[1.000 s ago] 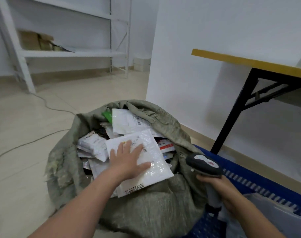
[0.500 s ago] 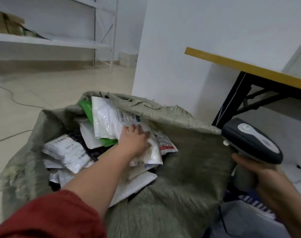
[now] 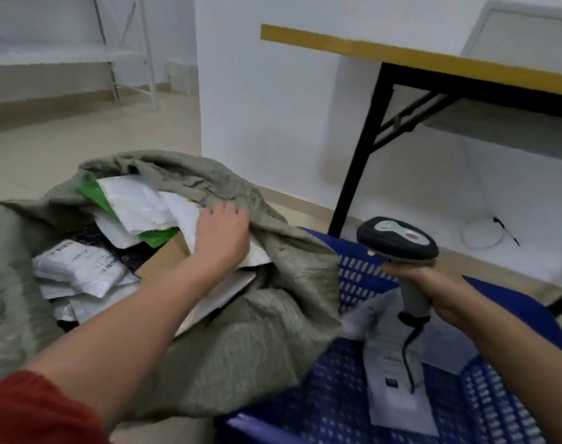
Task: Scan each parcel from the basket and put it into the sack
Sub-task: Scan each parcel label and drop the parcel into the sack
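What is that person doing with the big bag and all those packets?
A person is packing parcels into a grey-green sack. Their left hand reaches into the sack and rests on a white parcel on top of the pile. Their right hand holds a barcode scanner above the blue basket, where another parcel lies waiting.

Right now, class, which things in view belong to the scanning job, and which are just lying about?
Job: sack, white parcels, scanner, blue basket, parcel in basket.
Lying about: yellow-edged table, white shelving, floor cable.
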